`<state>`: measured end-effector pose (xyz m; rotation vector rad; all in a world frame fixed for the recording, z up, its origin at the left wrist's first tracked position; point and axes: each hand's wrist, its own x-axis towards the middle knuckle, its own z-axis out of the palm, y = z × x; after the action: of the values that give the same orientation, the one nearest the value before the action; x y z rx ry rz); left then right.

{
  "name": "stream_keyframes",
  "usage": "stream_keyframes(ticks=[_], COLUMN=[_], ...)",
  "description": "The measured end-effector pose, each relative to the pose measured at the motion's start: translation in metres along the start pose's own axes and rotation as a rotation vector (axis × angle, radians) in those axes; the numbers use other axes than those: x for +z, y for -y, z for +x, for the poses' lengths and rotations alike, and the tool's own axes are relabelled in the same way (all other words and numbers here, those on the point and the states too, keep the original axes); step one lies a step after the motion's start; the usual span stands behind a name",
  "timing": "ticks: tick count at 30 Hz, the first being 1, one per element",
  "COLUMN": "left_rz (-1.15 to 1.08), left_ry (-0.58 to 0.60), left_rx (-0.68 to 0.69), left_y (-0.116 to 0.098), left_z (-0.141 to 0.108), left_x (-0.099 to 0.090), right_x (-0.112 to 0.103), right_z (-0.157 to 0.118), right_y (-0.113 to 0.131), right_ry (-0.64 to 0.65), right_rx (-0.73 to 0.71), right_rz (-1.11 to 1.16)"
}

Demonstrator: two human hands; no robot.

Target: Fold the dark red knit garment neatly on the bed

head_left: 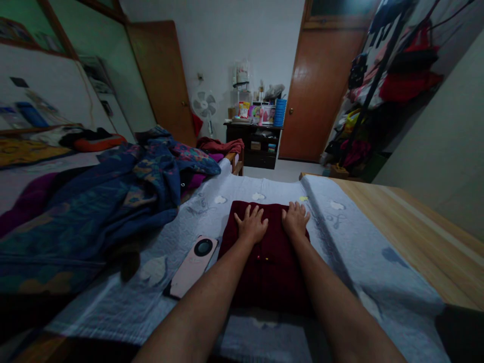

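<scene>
A dark red folded garment lies in a neat rectangle on the pale blue bedspread. Flat on its upper left part rests my left hand, fingers spread. My right hand presses near its upper right edge, with the fingers also stretched out. Neither hand grips anything. Two small bright spots show on the cloth between my forearms. Left of the garment, a pink phone with a round black camera ring lies on the bedspread.
A blue floral garment is heaped at the left. Bare wood board runs along the right. Beyond the bed stand a dark cabinet with items on top, a white fan and a wooden door. Clothes hang at the right.
</scene>
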<state>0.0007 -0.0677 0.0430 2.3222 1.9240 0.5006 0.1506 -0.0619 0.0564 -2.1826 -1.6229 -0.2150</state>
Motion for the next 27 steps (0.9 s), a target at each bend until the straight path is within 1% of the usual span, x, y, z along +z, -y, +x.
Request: stream_keyframes(ticks=[1, 2, 5, 7, 10, 15, 21, 23, 27], left_rz=[0.001, 0.003, 0.009, 0.011, 0.004, 0.008, 0.015, 0.016, 0.022], left_ry=[-0.003, -0.004, 0.000, -0.005, -0.019, -0.020, -0.017, -0.020, -0.004], left_rx=[0.000, -0.001, -0.004, 0.004, 0.017, 0.014, -0.004, 0.001, 0.005], left_y=[0.000, 0.000, 0.001, 0.002, 0.003, 0.004, 0.004, 0.004, 0.005], left_z=[0.000, 0.000, 0.000, -0.001, -0.001, 0.000, 0.001, 0.001, 0.001], left_x=[0.000, 0.000, 0.002, 0.003, 0.005, 0.006, 0.008, 0.008, 0.008], right_x=[-0.002, -0.005, -0.011, -0.013, -0.008, 0.004, 0.010, 0.011, 0.015], right_z=[-0.003, -0.006, -0.014, -0.018, -0.020, -0.016, -0.008, -0.004, 0.005], right_y=[0.005, 0.009, 0.020, 0.024, 0.026, 0.026, 0.027, 0.029, 0.035], right_ry=[-0.038, -0.026, 0.133, 0.207, 0.249, 0.330, 0.345, 0.363, 0.431], right_rx=[-0.060, -0.128, -0.297, -0.343, -0.371, -0.397, -0.424, -0.420, -0.366], right_rz=[0.003, 0.018, 0.066, 0.072, 0.083, 0.097, 0.079, 0.062, 0.023])
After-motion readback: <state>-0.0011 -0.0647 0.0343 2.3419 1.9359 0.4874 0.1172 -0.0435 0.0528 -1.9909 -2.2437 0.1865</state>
